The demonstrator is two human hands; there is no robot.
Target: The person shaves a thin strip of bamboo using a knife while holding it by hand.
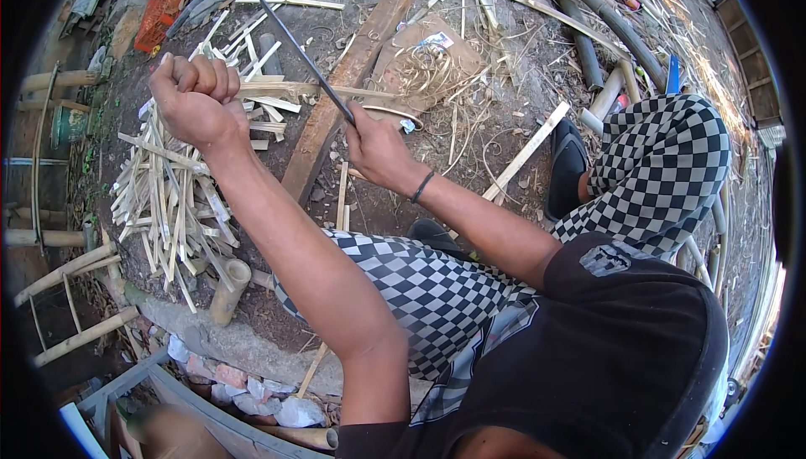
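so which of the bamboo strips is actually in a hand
The long pale strip running from the clenched left hand toward the right hand; the others lie loose on the ground.

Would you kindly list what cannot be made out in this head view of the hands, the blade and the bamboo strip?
- Blade handle: hidden inside the right hand.
- Bamboo strip end: wrapped in the left hand fist, so its grip is unseen.
- Where the blade meets the strip: too thin to tell.
- Lower left corner: blurred.
- Split pile: pieces overlap, uncountable.
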